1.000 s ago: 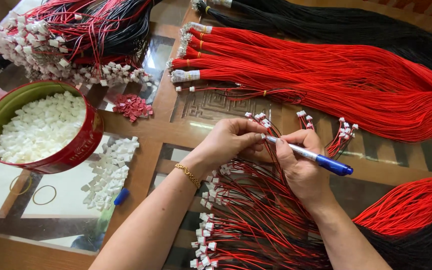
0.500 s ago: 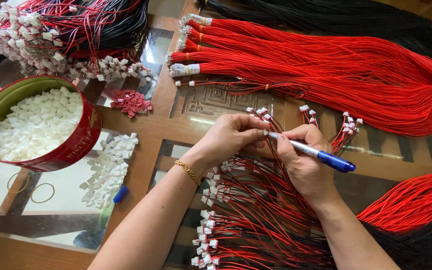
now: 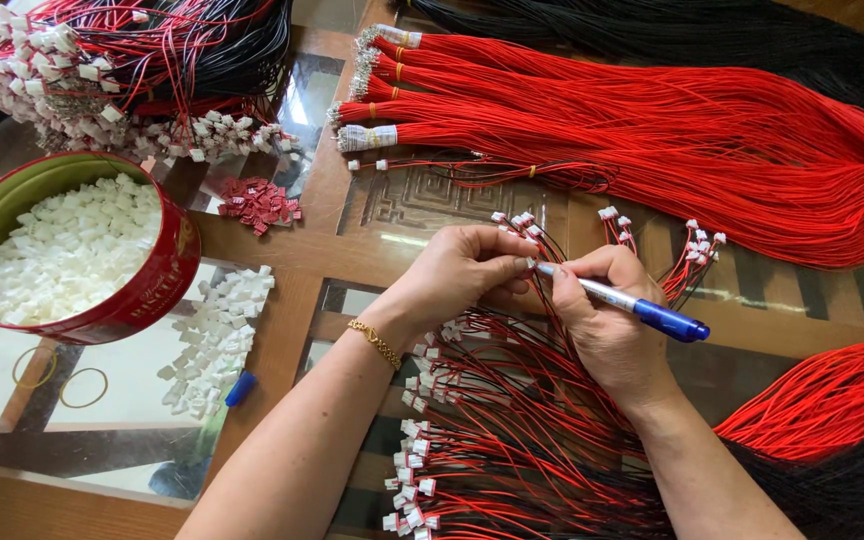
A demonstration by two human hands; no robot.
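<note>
From my head camera, my left hand (image 3: 462, 270) pinches thin red wires (image 3: 512, 420) near the table's middle. My right hand (image 3: 607, 320) grips a blue pen (image 3: 632, 305), its tip touching my left fingertips. A red tin (image 3: 167, 290) of white plugs sits by the left edge.

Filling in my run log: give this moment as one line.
left hand: pinching wire ends | right hand: holding pen, tip at left fingertips | under hands: red wires | tin: white connectors

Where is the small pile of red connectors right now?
In the head view, the pile of red connectors lies on the table left of centre, just beyond the red tin of white housings and away from the left hand.
</note>
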